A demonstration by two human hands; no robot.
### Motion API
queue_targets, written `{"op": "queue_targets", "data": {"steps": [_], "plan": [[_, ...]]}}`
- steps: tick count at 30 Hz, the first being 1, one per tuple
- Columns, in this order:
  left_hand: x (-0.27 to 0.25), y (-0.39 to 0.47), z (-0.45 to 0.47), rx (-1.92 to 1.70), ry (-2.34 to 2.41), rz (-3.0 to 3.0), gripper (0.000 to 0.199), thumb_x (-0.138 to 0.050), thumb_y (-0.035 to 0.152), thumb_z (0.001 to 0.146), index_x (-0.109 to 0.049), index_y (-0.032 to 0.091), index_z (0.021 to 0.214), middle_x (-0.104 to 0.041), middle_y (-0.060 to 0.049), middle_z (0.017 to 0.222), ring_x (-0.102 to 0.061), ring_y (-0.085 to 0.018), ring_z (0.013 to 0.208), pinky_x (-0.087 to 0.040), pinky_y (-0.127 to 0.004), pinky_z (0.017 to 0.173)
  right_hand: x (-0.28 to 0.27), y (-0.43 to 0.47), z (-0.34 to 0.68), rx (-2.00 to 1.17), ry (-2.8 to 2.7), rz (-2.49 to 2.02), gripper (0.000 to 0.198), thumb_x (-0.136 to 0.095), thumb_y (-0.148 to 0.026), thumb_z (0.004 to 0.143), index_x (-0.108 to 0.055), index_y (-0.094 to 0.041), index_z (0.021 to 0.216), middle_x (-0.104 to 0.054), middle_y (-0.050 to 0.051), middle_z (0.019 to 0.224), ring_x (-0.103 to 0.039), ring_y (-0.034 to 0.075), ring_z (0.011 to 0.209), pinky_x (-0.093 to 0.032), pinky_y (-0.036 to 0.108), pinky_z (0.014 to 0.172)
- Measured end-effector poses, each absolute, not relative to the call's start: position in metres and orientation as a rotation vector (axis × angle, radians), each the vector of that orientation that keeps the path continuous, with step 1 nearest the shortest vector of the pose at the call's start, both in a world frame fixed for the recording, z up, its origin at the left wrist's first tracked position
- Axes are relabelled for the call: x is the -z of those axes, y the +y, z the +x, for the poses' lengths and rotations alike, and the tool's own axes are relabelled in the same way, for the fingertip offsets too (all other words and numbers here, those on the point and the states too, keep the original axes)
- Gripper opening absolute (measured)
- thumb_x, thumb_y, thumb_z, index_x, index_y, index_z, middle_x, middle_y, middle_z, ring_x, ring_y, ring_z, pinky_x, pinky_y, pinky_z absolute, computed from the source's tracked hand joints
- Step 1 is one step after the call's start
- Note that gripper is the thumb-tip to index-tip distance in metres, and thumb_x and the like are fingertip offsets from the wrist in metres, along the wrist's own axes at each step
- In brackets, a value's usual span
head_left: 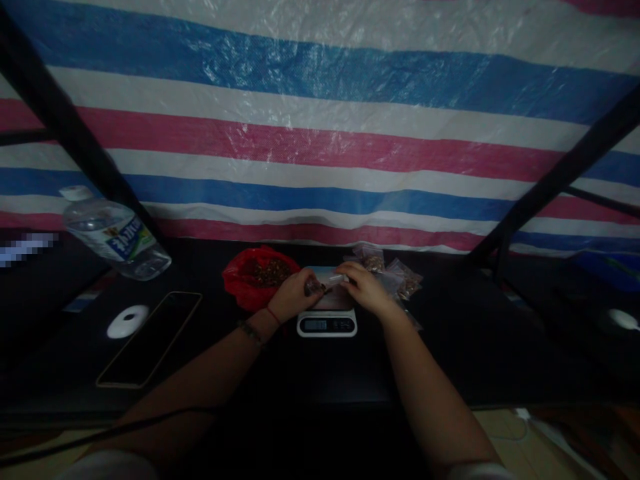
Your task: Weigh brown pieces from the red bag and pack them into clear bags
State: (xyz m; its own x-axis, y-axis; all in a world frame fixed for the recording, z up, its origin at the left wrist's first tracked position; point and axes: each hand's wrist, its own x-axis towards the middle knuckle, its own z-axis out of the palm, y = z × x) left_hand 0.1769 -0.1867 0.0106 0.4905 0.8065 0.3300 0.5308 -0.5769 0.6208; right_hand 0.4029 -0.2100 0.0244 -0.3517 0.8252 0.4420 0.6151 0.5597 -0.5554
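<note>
Above a white digital kitchen scale, a small clear plastic bag is stretched between both hands. My left hand is closed on the bag's left end, where some dark brown bits show. Pinched in the fingers of my right hand is the bag's other end. Just left of the scale, an open red plastic bag holds a heap of brown, dried-looking pieces. Beyond my right hand lie several filled clear bags with similar brown contents. The scale's digits are too dim to read.
A large clear bottle leans at the back left. A phone and a white oval object lie on the black table. Dark frame bars slope up at both sides before a striped plastic sheet.
</note>
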Motion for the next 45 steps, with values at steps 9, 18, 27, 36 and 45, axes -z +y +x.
{"op": "queue_targets", "data": {"steps": [9,18,27,36,45], "plan": [[-0.016,-0.183,0.164,-0.733,1.008,2.282,0.029,-0.067,0.027,0.074,-0.057,0.019,0.1,-0.067,-0.003,0.093,-0.065,-0.018,0.082,-0.05,-0.028,0.072,-0.032,-0.22,0.415,-0.508,-2.097,-1.26,0.038,-0.056,-0.008,0.081,-0.065,-0.022,0.114,-0.059,0.01,0.114,-0.057,0.021,0.109,-0.046,0.043,0.097],[-0.014,-0.178,0.164,-0.695,0.969,2.307,0.014,-0.06,0.025,0.08,-0.059,0.02,0.093,-0.067,-0.002,0.087,-0.065,-0.016,0.077,-0.05,-0.027,0.07,-0.029,-0.223,0.388,-0.53,-2.084,-1.198,0.037,-0.059,-0.008,0.079,-0.066,-0.021,0.113,-0.061,0.009,0.107,-0.06,0.018,0.094,-0.053,0.034,0.08],[-0.009,-0.179,0.165,-0.742,1.008,2.278,0.015,-0.063,0.027,0.078,-0.057,0.02,0.089,-0.067,-0.001,0.081,-0.063,-0.015,0.072,-0.049,-0.026,0.066,-0.024,-0.221,0.387,-0.526,-2.073,-1.263,0.034,-0.065,-0.011,0.076,-0.067,-0.018,0.11,-0.063,0.007,0.098,-0.06,0.013,0.072,-0.053,0.03,0.071],[-0.008,-0.181,0.165,-0.807,0.995,2.217,0.014,-0.063,0.025,0.078,-0.057,0.019,0.09,-0.067,0.0,0.084,-0.064,-0.015,0.076,-0.05,-0.027,0.07,-0.02,-0.222,0.378,-0.528,-2.08,-1.267,0.036,-0.066,-0.01,0.074,-0.066,-0.018,0.109,-0.06,0.006,0.098,-0.058,0.012,0.071,-0.052,0.027,0.067],[-0.01,-0.184,0.167,-1.13,0.898,2.001,0.02,-0.064,0.029,0.079,-0.058,0.018,0.093,-0.067,-0.003,0.094,-0.064,-0.016,0.084,-0.05,-0.027,0.074,-0.013,-0.22,0.368,-0.424,-1.938,-1.212,0.042,-0.066,-0.011,0.07,-0.064,-0.019,0.112,-0.063,0.008,0.104,-0.061,0.02,0.095,-0.053,0.034,0.083]]}}
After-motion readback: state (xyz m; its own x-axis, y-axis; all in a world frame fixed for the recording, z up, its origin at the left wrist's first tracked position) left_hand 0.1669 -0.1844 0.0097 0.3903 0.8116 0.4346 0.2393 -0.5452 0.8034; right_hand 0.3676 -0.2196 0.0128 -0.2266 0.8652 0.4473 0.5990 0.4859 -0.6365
